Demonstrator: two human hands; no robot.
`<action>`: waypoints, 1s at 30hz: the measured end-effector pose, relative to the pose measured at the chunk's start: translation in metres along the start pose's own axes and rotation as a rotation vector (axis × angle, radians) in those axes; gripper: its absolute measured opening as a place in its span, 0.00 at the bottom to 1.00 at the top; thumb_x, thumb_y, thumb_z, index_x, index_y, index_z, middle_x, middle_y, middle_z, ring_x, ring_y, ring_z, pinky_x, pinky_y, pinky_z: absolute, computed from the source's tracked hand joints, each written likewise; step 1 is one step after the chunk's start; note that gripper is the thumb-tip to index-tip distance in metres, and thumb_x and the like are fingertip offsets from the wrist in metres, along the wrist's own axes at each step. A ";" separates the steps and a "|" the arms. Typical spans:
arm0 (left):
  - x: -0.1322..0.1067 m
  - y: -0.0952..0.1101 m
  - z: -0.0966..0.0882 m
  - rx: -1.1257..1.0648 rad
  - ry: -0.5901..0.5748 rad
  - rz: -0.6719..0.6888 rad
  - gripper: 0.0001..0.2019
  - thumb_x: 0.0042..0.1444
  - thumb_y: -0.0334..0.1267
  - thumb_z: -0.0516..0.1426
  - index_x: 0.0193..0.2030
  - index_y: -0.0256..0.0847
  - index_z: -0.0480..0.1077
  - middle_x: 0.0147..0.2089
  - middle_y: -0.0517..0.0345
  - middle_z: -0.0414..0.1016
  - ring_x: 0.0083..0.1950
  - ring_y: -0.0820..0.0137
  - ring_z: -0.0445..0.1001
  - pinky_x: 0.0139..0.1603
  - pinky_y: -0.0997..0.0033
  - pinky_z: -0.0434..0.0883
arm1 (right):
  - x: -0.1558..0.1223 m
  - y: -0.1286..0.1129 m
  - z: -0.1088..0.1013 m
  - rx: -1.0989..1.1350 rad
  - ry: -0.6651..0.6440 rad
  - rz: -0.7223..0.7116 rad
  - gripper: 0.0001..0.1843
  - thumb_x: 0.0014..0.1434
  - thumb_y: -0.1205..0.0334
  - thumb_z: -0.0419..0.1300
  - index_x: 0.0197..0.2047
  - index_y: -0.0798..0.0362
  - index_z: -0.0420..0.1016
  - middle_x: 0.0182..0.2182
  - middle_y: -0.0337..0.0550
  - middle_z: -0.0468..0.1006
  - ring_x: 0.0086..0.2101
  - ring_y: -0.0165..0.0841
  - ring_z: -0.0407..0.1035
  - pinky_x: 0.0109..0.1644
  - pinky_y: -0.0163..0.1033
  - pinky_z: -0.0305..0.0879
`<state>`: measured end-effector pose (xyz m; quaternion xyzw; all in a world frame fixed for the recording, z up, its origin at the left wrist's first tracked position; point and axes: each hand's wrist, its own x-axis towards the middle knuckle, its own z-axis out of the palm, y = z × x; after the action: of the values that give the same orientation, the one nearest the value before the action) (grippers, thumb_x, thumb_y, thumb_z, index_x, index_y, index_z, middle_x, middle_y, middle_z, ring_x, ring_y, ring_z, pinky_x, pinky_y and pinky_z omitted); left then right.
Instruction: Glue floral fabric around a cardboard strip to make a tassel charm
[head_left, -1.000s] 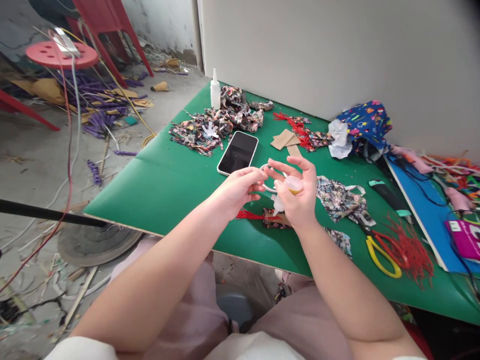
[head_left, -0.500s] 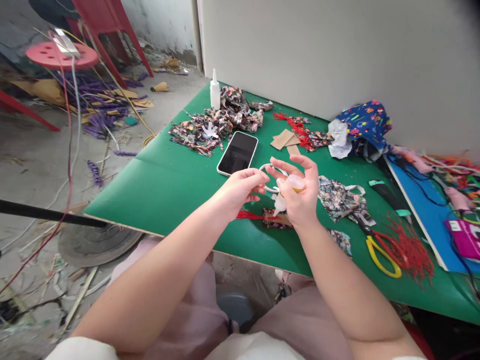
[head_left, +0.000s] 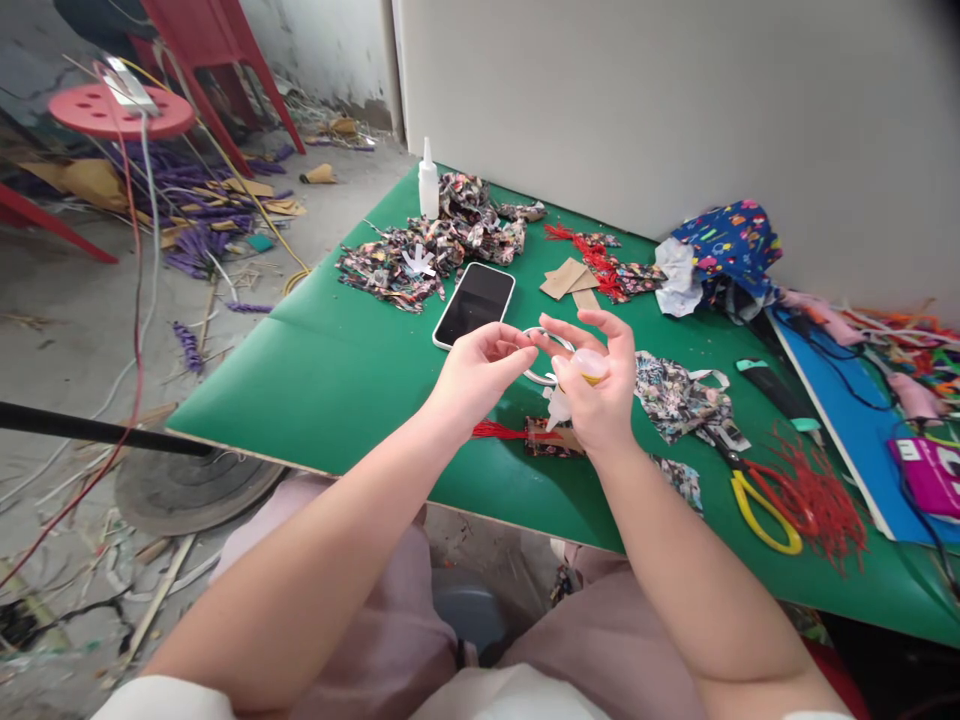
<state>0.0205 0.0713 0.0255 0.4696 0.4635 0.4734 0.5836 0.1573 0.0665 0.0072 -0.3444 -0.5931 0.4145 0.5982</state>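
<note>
1. Fingers of the left hand [head_left: 484,385] have rolled over since the earlier frame: the thumb now points to 2 o'clock with the fingers curled above it. The white ring [head_left: 541,381] and the right hand [head_left: 606,400] have hardly shifted.
2. From the left hand the ring lies at 3 o'clock; from the right palm, at 10 o'clock. Both hands are close to it, the left thumb tip at its 9 o'clock side.
3. Left thumb and fingertips are drawn near each other at that side; whether they pinch the ring, I cannot tell.
4. Right thumb and palm are clamped around a bottle [head_left: 559,405], its long axis running from 1 to 7 o'clock, nozzle down.
5. Below the nozzle is a cloth strip [head_left: 541,447], long axis 9 to 3 o'clock, red tassel [head_left: 499,430] at the 9 o'clock end. Contact cannot be told.
6. Green table [head_left: 337,380] stretches toward 9 o'clock from the left hand; its near edge passes at 6 o'clock. A phone [head_left: 475,305] lies at 12, and scissors [head_left: 739,492] at 4 from the right hand.
</note>
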 end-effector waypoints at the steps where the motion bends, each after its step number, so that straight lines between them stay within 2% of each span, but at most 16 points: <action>1: 0.000 0.000 0.001 0.018 0.013 0.017 0.06 0.48 0.38 0.60 0.31 0.38 0.70 0.27 0.63 0.69 0.28 0.77 0.65 0.29 0.77 0.60 | 0.000 0.000 0.000 -0.002 -0.003 0.000 0.20 0.56 0.65 0.59 0.50 0.42 0.59 0.47 0.41 0.74 0.50 0.39 0.71 0.52 0.51 0.72; 8: 0.002 -0.002 0.002 0.055 0.026 0.049 0.05 0.48 0.37 0.59 0.29 0.37 0.69 0.26 0.63 0.68 0.28 0.77 0.63 0.29 0.76 0.59 | 0.001 0.002 0.000 -0.032 0.004 0.002 0.20 0.55 0.62 0.59 0.50 0.42 0.58 0.46 0.41 0.74 0.52 0.38 0.69 0.49 0.47 0.74; 17: 0.001 0.000 0.003 0.042 0.020 0.038 0.04 0.47 0.36 0.59 0.28 0.37 0.69 0.25 0.63 0.68 0.28 0.77 0.63 0.28 0.77 0.59 | 0.001 0.001 0.000 0.028 -0.004 -0.001 0.20 0.55 0.67 0.58 0.50 0.43 0.60 0.46 0.41 0.74 0.53 0.39 0.67 0.51 0.49 0.73; 25: 0.001 -0.001 0.003 0.035 0.015 0.040 0.04 0.48 0.35 0.59 0.27 0.37 0.68 0.25 0.63 0.67 0.27 0.78 0.62 0.27 0.77 0.58 | 0.001 0.001 0.000 0.021 0.000 0.002 0.20 0.55 0.66 0.59 0.49 0.43 0.59 0.46 0.40 0.75 0.53 0.38 0.68 0.54 0.50 0.70; 30: 0.001 -0.005 0.002 0.142 0.082 0.147 0.03 0.48 0.34 0.58 0.30 0.38 0.70 0.27 0.62 0.69 0.28 0.76 0.64 0.29 0.75 0.61 | 0.001 0.000 0.001 0.009 0.000 0.004 0.20 0.55 0.67 0.59 0.49 0.43 0.59 0.46 0.39 0.75 0.52 0.37 0.69 0.58 0.50 0.67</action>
<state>0.0227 0.0720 0.0209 0.5226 0.4835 0.4999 0.4932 0.1565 0.0669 0.0076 -0.3429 -0.5906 0.4182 0.5989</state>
